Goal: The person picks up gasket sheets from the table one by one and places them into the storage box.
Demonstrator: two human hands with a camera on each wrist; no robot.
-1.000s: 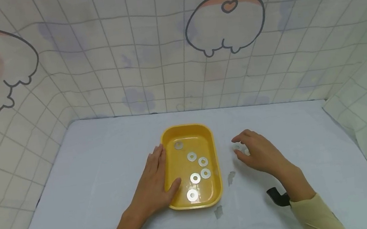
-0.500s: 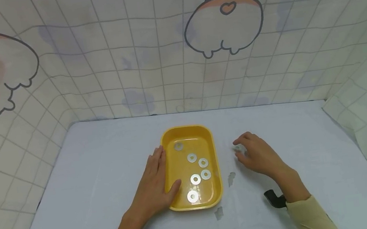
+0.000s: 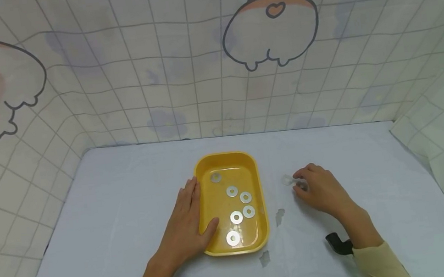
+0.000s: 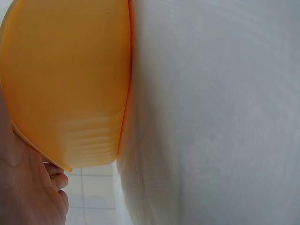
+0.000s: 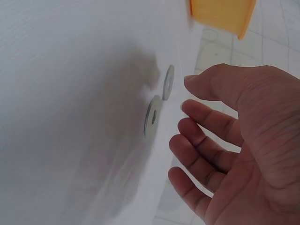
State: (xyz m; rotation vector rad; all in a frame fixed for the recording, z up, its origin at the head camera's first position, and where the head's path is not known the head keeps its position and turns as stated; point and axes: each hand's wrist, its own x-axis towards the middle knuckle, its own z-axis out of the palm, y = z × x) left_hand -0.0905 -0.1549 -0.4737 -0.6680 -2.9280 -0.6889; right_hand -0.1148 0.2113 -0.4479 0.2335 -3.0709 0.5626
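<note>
Beside right hand [image 5: 243,140], flat silver washers [image 5: 152,116]

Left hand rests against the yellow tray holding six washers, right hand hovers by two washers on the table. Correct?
Not quite: the head view shows five washers in the yellow tray, not six. The left hand, right hand and two loose washers are as stated.

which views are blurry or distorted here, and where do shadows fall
Head view: sharp, even light, grid backdrop bowed by the wide lens, washers in the yellow tray crisp. Left wrist view: the tray wall fills the frame, soft and smeared. Right wrist view: the right hand casts a soft shadow on the white cloth by two washers; cloth texture blurred.
</note>
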